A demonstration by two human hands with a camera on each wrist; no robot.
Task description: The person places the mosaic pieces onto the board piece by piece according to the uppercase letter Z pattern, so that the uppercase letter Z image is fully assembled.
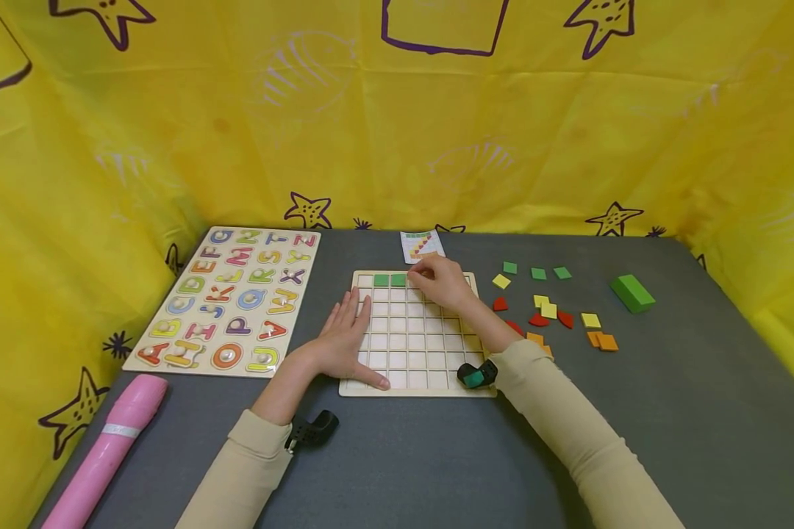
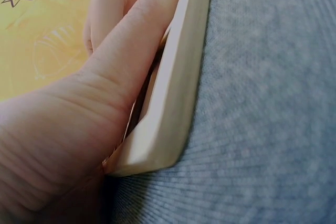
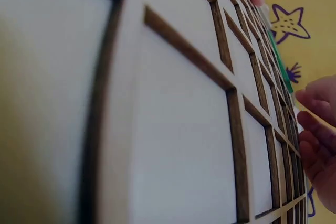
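A pale wooden grid board (image 1: 430, 392) with square white cells lies in the middle of the table. My left hand (image 1: 337, 342) rests flat over its left edge, fingers straight and spread, thumb at the front rim. Two green square tiles (image 1: 399, 280) sit side by side in the back row. Beside them, my right hand (image 1: 442, 283) has its thumb and fingers bent over the back row. Those fingertips (image 3: 302, 97) stand close to the board's surface in the right wrist view; I cannot tell whether a tile is between them.
Behind the board lies a pattern card (image 1: 423, 247). To the right are loose green tiles (image 1: 538, 274), yellow tiles (image 1: 591, 320), red pieces (image 1: 539, 320), orange tiles (image 1: 607, 343) and a green block (image 1: 632, 293). Leftward are an alphabet puzzle (image 1: 248, 317) and a pink tube (image 1: 109, 448).
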